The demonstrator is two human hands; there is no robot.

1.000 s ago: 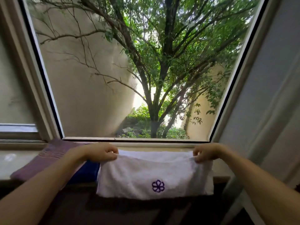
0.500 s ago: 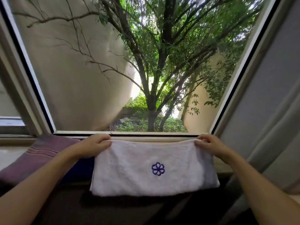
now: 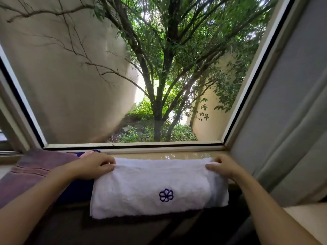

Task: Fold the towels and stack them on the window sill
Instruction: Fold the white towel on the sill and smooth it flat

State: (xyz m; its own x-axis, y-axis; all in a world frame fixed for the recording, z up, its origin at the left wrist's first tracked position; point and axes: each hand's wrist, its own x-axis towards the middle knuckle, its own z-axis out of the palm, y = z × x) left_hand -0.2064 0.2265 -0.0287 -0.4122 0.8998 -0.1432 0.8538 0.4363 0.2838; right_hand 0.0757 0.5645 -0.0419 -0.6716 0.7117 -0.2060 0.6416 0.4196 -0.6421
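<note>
A: What has moved since the earlier frames?

B: The white towel (image 3: 155,188) now shows a folded-over top edge where its far edge lay flat half a second ago, and both hands have drawn back nearer along with it. The view has also tipped, so more of the window sill (image 3: 185,155) shows beyond the towel.

A: How do the hands sit?

B: The left hand (image 3: 92,166) has its fingers curled over the towel's far left corner, thumb on the near side, pinching the cloth. The right hand (image 3: 223,167) grips the far right corner the same way, fingers bent over the fold. They are well apart, one at each end.

A: And the towel itself?

B: It lies across the sill, folded in layers, its near part hanging over the sill's front edge. A purple flower emblem (image 3: 166,195) faces up near the middle.

A: Anything beside it?

B: A mauve towel (image 3: 35,170) lies on the left under the left forearm, with a dark blue cloth (image 3: 77,190) between it and the white one. A grey curtain (image 3: 292,138) hangs on the right.
</note>
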